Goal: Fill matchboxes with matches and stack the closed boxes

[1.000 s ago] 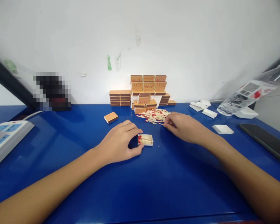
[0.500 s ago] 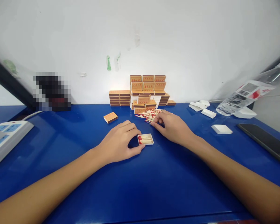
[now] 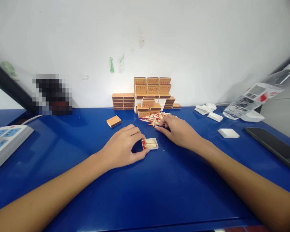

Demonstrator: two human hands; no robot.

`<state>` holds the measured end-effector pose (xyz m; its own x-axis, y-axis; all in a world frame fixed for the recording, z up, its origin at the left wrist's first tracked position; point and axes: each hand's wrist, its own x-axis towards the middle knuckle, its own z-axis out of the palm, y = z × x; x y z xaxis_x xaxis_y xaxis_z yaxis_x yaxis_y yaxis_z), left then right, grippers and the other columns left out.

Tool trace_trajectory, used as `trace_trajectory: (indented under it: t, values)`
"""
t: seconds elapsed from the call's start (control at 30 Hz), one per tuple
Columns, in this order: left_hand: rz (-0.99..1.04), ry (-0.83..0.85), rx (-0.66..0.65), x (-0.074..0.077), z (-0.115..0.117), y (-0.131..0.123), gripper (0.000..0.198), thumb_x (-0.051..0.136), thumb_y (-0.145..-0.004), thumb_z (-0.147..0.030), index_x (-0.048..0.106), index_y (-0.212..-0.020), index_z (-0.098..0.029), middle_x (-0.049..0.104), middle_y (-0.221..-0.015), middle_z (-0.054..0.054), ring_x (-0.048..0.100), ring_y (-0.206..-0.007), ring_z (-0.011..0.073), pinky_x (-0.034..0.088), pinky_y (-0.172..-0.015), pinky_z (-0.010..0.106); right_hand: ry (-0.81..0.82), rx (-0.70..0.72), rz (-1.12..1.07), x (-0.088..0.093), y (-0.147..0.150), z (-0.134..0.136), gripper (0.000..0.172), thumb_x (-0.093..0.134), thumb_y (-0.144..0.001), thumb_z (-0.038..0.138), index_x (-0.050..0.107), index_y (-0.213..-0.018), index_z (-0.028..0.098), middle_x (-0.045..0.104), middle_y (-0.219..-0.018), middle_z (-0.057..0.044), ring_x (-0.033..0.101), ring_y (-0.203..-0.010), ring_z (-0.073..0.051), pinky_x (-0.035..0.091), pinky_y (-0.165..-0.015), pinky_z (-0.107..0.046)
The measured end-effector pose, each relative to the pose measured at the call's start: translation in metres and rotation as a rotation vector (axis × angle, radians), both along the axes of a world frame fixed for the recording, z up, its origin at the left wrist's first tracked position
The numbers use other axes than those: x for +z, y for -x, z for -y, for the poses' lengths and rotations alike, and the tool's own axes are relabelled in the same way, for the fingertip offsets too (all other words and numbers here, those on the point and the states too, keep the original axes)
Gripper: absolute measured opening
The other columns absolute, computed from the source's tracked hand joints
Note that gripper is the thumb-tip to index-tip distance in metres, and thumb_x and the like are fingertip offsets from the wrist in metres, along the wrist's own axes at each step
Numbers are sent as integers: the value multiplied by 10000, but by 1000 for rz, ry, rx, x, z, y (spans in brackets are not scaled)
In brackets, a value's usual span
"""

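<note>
My left hand (image 3: 127, 146) grips the left end of a small white matchbox tray (image 3: 155, 148) between thumb and fingers. In the tray lie red-tipped matches (image 3: 149, 143), their heads toward my hand. My right hand (image 3: 175, 129) is at the near right edge of a loose pile of matches (image 3: 151, 119); its thumb and forefinger are pinched, and a thin match seems to be between them, though it is hard to make out. To the left lies a closed orange matchbox (image 3: 114, 121). Behind the pile stand stacked matchboxes (image 3: 152, 89) against the wall.
White empty trays (image 3: 228, 133) lie at the right, near a black phone (image 3: 275, 145) and a tilted plastic bottle (image 3: 253, 93). At the left edge is a power strip (image 3: 12, 141). A pixelated dark object (image 3: 54, 95) stands at the back left of the blue table (image 3: 145, 193).
Almost nothing differs. The whole view has shifted very slightly; both hands keep their places at the tray and the match pile.
</note>
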<state>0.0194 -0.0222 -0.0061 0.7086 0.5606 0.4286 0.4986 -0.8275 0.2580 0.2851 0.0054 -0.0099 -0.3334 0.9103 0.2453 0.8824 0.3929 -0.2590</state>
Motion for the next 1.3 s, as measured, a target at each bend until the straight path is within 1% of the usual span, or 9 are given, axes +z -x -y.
trace_trajectory:
  t: [0.23, 0.47, 0.6, 0.83, 0.97, 1.03, 1.1, 1.17, 1.3]
  values:
    - [8, -5, -4, 1, 0, 0, 230, 713, -953, -359, 719, -1075, -164, 725, -1008, 90, 648, -959, 259, 565, -864, 422, 12, 33, -22, -3, 7, -6, 183, 563, -1051, 313, 569, -900, 210, 671, -971, -99, 618, -857, -240, 459, -771, -365]
    - [7, -3, -5, 0, -1, 0, 235, 715, -953, -365, 721, -1081, -168, 725, -1002, 88, 648, -962, 258, 565, -872, 425, 207, 108, 4, 10, -9, 2, 208, 467, -1078, 337, 571, -944, 216, 688, -1068, -140, 656, -931, -273, 497, -815, -401]
    - [11, -10, -1, 0, -1, 0, 244, 715, -953, -371, 721, -1078, -162, 726, -1011, 91, 651, -963, 258, 566, -870, 424, 268, 127, -36, 17, -16, 6, 227, 497, -1064, 377, 573, -917, 223, 703, -1040, -125, 655, -909, -259, 488, -803, -385]
    - [14, -18, -7, 0, -1, 0, 227, 709, -956, -364, 718, -1064, -166, 726, -1006, 88, 652, -953, 254, 569, -856, 420, 243, 162, -53, 17, -15, 7, 191, 549, -1036, 396, 611, -980, 224, 681, -964, -85, 615, -872, -242, 452, -748, -363]
    - [8, -19, -8, 0, -1, 0, 230, 704, -960, -369, 720, -1061, -163, 722, -999, 90, 651, -953, 255, 569, -861, 423, 192, 192, -64, 18, -17, 7, 170, 502, -1048, 342, 605, -987, 221, 665, -1018, -99, 621, -925, -255, 475, -800, -382]
    - [4, -16, -5, 0, -1, 0, 239, 706, -960, -373, 722, -1063, -158, 720, -995, 92, 650, -953, 257, 569, -862, 426, 137, 221, -80, 18, -18, 6, 176, 465, -1049, 280, 623, -1096, 220, 650, -1107, -114, 628, -974, -264, 494, -848, -406]
    - [4, -14, -4, 0, -1, 0, 239, 709, -957, -371, 723, -1063, -157, 720, -996, 92, 651, -956, 258, 570, -862, 427, 102, 263, -92, 18, -17, 7, 268, 454, -1042, 232, 621, -1251, 235, 624, -1209, -126, 630, -1050, -272, 507, -914, -433]
    - [10, -17, -5, 0, 0, 0, 232, 708, -956, -369, 722, -1060, -162, 722, -997, 90, 651, -955, 256, 571, -860, 425, 92, 303, -83, 15, -16, 7, 331, 469, -1034, 210, 625, -1320, 262, 607, -1246, -126, 618, -1121, -282, 508, -968, -452]
    - [12, -18, -3, 1, 0, 1, 230, 714, -955, -366, 722, -1064, -163, 726, -1000, 85, 647, -953, 253, 570, -857, 422, 61, 334, -64, 11, -13, 7, 248, 511, -1020, 209, 690, -1184, 259, 621, -1174, -115, 605, -1125, -287, 510, -972, -454]
